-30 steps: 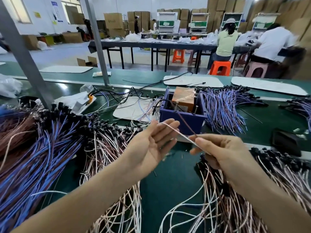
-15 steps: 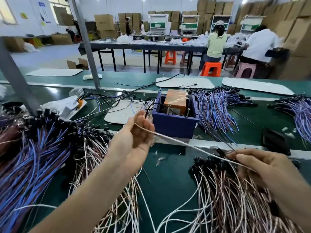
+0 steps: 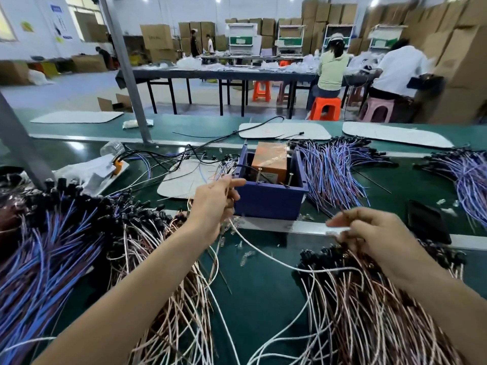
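My left hand is raised beside the front left corner of the blue bin and pinches one end of a long white wire. The wire sags down across the green bench and runs under my right forearm into the pile of pink and brown wires. My right hand hovers over the black connector ends of that pile, fingers curled, pinching a thin brown wire; motion blur hides the exact grip.
An orange box stands in the blue bin. Blue wire bundles and pink wires lie left, purple bundles behind the bin. A black case lies right. A grey post rises behind; people sit at a far table.
My left hand rose toward the blue bin with the white wire's end. My right hand swung right and down to the brown pile, and the white wire went from taut to slack.
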### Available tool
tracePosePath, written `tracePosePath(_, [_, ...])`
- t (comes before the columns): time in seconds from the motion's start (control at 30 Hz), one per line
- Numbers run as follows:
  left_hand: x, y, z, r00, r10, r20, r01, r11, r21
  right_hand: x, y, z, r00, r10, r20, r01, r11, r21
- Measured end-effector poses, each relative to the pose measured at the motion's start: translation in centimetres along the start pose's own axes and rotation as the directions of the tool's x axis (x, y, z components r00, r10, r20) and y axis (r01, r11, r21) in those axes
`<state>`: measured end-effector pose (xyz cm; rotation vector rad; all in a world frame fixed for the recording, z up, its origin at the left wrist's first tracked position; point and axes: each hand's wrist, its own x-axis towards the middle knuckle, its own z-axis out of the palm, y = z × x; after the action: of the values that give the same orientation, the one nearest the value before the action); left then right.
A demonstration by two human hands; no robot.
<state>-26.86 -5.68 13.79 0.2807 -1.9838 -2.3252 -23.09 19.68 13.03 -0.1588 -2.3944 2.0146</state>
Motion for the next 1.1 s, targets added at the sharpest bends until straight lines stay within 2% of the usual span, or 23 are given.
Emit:
tracePosePath(0.07, [1.1, -0.4, 1.0, 0.998, 0.061, 0.028, -0.065, 0.986, 0.156, 2.0, -0.9, 1.3, 0.999, -0.003, -0.041, 0.004, 1.000, 0.031])
tracePosePath(0.17, [2.3, -1.3, 2.5, 0.975, 0.217, 0.040, -0.215, 0.896, 0.388, 4.4, -1.7, 3.5, 0.995, -0.005, -0.100, 0.009, 0.999, 0.041])
tracePosePath(0.3, [3.9, -2.9, 3.6, 0.930, 0.357, 0.082, -0.342, 0.765, 0.546, 6.8, -1.2, 5.8, 0.995, -0.023, -0.097, 0.037, 0.988, 0.150])
tracePosePath(0.47, [5.7, -5.0, 3.2, 0.905, 0.425, 0.022, -0.359, 0.737, 0.573, 8.2, 0.2, 6.9, 0.989, 0.007, -0.149, 0.037, 0.957, 0.286])
tracePosePath(0.67, [7.1, -5.8, 2.9, 0.909, 0.417, 0.009, -0.344, 0.737, 0.582, 8.9, 1.7, 7.0, 0.979, -0.027, -0.202, 0.065, 0.981, 0.184])
tracePosePath(0.87, [7.7, -6.6, 2.7, 0.917, 0.398, -0.004, -0.326, 0.757, 0.567, 9.1, 2.1, 7.7, 0.985, -0.054, -0.162, 0.081, 0.983, 0.164])
tracePosePath(1.1, [7.8, -7.0, 2.6, 0.938, 0.347, 0.023, -0.295, 0.758, 0.582, 9.0, 2.6, 8.2, 0.980, -0.058, -0.190, 0.090, 0.982, 0.163])
